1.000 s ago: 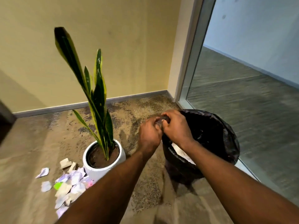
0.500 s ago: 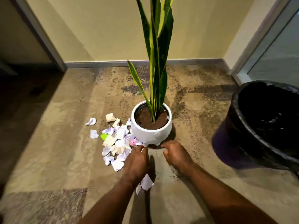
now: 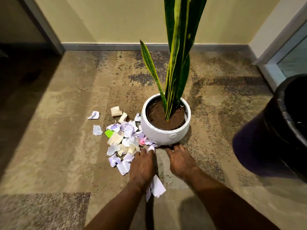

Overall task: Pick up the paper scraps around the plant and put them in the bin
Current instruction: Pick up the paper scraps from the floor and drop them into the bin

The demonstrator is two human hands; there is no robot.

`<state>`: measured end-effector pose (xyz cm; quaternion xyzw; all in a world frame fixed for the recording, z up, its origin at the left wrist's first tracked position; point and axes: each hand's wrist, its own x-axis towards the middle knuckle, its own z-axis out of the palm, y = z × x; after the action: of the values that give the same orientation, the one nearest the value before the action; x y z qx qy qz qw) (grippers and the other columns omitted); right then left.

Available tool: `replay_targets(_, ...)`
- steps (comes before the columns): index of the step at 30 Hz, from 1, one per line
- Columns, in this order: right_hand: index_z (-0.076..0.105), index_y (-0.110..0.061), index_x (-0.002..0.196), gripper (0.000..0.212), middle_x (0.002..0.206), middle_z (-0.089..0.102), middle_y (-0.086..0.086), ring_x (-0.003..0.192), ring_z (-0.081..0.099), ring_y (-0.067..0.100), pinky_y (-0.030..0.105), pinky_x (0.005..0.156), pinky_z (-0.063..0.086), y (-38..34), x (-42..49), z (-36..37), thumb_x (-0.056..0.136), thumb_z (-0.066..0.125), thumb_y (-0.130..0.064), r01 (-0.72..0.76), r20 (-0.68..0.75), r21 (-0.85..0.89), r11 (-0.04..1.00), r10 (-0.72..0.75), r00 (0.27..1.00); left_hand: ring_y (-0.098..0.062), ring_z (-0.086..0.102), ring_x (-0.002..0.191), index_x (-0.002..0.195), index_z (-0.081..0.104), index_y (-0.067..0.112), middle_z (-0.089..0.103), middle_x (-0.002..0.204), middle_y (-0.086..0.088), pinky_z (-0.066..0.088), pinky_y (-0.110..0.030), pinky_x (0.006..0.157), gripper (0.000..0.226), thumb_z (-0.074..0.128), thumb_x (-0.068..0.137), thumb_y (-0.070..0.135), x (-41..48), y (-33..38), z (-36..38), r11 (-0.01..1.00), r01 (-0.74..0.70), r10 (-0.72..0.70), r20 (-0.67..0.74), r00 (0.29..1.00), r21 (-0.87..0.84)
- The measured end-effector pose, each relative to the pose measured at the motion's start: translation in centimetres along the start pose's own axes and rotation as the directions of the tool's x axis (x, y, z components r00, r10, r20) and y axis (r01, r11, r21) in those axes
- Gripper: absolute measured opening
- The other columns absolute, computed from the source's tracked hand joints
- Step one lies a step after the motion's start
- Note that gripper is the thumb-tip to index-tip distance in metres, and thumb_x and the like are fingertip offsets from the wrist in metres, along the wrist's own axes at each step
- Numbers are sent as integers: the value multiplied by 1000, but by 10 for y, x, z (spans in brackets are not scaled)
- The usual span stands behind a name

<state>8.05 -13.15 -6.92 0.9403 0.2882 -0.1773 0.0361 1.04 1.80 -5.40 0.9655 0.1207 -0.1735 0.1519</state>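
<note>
Several torn paper scraps (image 3: 123,141), mostly white with one green and one pink, lie on the carpet to the left of a white plant pot (image 3: 166,132). One larger white scrap (image 3: 157,186) lies under my left wrist. My left hand (image 3: 142,165) is down on the floor with its fingertips touching the scraps at the near edge of the pile. My right hand (image 3: 180,161) reaches to the foot of the pot, fingertips on the carpet there; nothing shows in it. The black bin (image 3: 280,130) with a black liner stands at the right edge.
A tall snake plant (image 3: 177,63) rises from the pot, leaning over the hands. A yellow wall with a grey skirting (image 3: 103,46) closes the back. A glass door frame (image 3: 269,70) stands behind the bin, and a dark doorway at the far left.
A second ago both hands were together over the bin's rim. They have since come down to the floor in front of the pot, and the view has turned toward the scraps.
</note>
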Motion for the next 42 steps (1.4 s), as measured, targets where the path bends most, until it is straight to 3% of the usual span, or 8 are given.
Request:
replay_targets(5,51,-12,128,37,121,59,10,111,49,28,38,97,41,5,-2,6,99,32,-23,13,-139,103,995,2,990,-29,55,104,115,55,20,58,115,-8,44,-35,72,25,52,91,27,3,1,-7,996,-17,10,-77,997,-83)
replay_targets(13,49,-20,97,11,83,66,3,69,61,22,28,57,40,-2,-24,-5,93,56,-27,-44,-225,395,917,143,964,-21,64,81,92,63,25,69,92,0,44,-28,62,13,59,83,16,-4,7,-22,975,-88,59,-143,988,-205)
replay_targets(17,54,-24,107,21,88,69,6,73,64,24,28,59,46,-6,-33,-5,90,54,-13,-59,-103,446,893,116,988,-21,62,72,82,62,24,68,82,1,45,-29,60,8,56,80,18,-8,6,-40,967,-101,75,-119,990,-232)
replay_targets(21,69,-22,84,32,94,64,3,76,59,17,27,65,49,-20,-38,2,81,53,6,-90,21,542,836,94,995,-25,61,73,81,67,19,66,80,-1,52,-34,63,9,59,84,23,-12,-1,-52,969,-76,43,-142,989,-236)
replay_targets(24,62,-16,102,22,108,60,9,91,58,24,32,78,49,-35,-41,6,85,51,-8,-98,61,560,823,77,995,-27,54,64,66,53,17,57,68,-3,38,-33,53,19,54,85,17,-17,-4,-54,974,-66,33,-151,988,-218)
replay_targets(28,46,-15,129,64,119,51,8,108,54,28,32,84,44,-53,-41,17,77,68,-46,-119,140,478,870,58,988,-26,58,69,78,62,17,64,75,-4,50,-37,62,12,55,87,21,-21,-5,-56,972,-46,10,-153,988,-229)
replay_targets(31,53,-20,122,47,119,52,7,110,56,27,32,89,45,-59,-44,28,81,68,-38,-99,118,382,919,58,991,-25,60,73,84,65,19,67,81,-2,52,-37,66,12,55,89,23,-24,-6,-56,967,-39,-3,-165,986,-252)
replay_targets(42,57,-26,83,12,89,69,4,80,63,25,27,65,49,-23,-37,4,75,56,-16,-204,119,589,782,166,979,-26,68,91,103,70,24,74,100,-1,53,-32,76,18,60,88,29,-22,-17,-38,936,69,-134,-171,976,-344)
